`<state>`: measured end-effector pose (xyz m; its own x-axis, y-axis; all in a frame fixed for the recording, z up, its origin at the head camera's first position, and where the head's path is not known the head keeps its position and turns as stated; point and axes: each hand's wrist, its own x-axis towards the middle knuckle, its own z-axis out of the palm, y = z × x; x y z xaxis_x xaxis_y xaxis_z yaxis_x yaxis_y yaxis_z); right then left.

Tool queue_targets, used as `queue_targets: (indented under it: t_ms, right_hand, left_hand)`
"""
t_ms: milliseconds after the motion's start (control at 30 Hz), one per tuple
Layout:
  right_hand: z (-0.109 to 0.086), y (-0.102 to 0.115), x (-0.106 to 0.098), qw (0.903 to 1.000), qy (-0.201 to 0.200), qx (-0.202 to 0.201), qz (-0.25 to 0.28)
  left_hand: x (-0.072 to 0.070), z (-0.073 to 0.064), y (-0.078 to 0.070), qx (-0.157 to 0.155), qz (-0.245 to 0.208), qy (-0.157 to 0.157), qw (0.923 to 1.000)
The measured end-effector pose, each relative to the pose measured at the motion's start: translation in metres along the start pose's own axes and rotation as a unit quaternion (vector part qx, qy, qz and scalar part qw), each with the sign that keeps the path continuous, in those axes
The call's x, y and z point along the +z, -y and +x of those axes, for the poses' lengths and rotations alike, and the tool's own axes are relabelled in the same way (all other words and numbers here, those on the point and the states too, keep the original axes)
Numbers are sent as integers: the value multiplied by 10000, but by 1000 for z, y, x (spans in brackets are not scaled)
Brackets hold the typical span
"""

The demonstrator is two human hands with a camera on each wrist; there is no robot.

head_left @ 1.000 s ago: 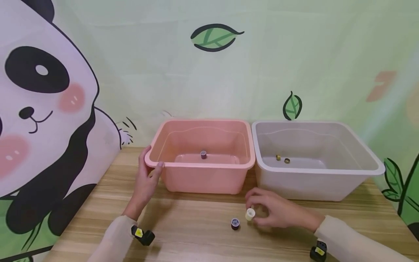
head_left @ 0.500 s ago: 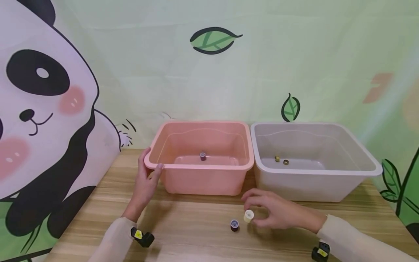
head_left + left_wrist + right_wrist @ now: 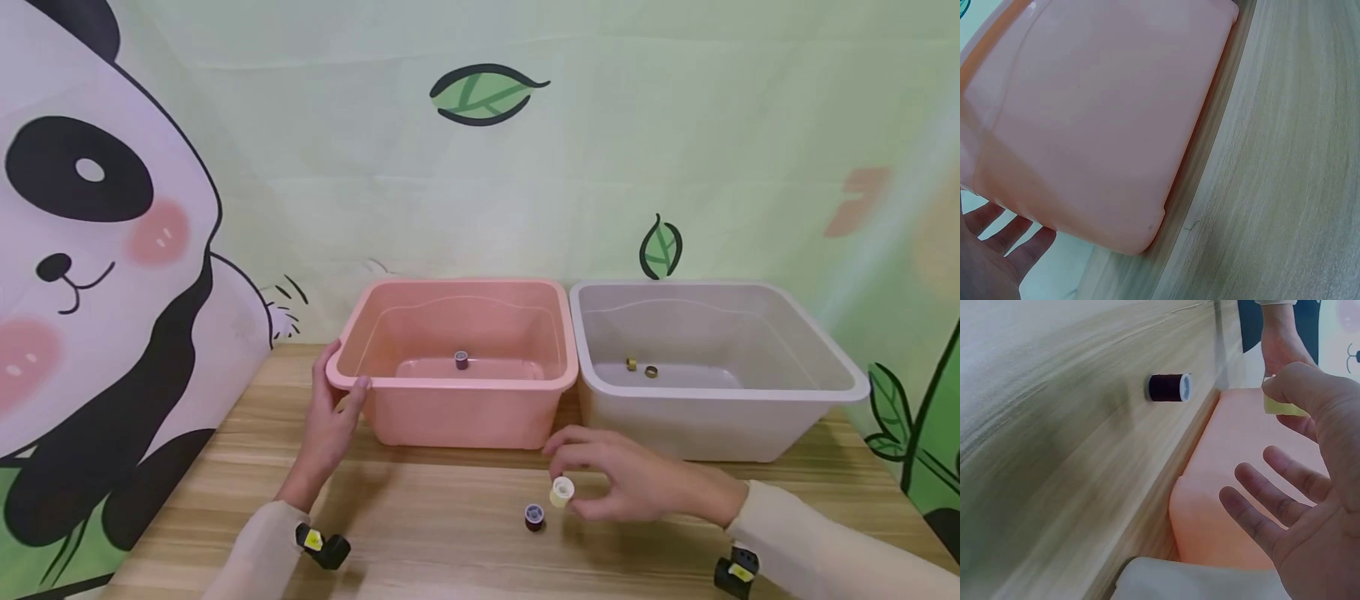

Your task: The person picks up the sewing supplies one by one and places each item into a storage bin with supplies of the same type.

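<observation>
My left hand point(image 3: 330, 429) grips the near left corner of the pink bin point(image 3: 465, 417), thumb on the front rim and fingers along the left side. In front of the bins, my right hand point(image 3: 626, 475) pinches a pale yellow thread spool point(image 3: 560, 498) between thumb and forefinger, its white end tilted up. In the right wrist view the other fingers spread away from that yellow spool point(image 3: 1282, 406). A dark thread spool point(image 3: 534, 518) with a pale end stands on the table just left of the held one. Another dark spool point(image 3: 461, 360) is inside the pink bin.
A grey bin point(image 3: 690, 425) stands right beside the pink one, with two small gold ring-like pieces point(image 3: 651, 372) on its floor. Both bins are on a wood-grain table point(image 3: 420, 533), close to a printed panda backdrop point(image 3: 480, 192).
My right hand has shifted slightly left with the yellow spool, closer to the dark spool on the table. My left hand keeps its grip on the pink bin.
</observation>
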<state>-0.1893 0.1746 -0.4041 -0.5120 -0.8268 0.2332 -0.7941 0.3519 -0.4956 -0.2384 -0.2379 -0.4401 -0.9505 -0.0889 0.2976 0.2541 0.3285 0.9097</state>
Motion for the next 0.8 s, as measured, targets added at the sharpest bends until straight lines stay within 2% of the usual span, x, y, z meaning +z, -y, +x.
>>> queue_targets:
  t_ms: [333,667,800]
  right_hand:
    - [8,16,-21,9999,42,-3,106]
    - [16,28,-40,9994,102,-301,-145]
    - [19,33,-49,9996,178,-209,-96]
  left_hand:
    - [0,-1,-1,115,-7,-38,9999]
    - [1,0,4,51,72,-57,9999]
    - [1,0,5,35,49,-60,10000]
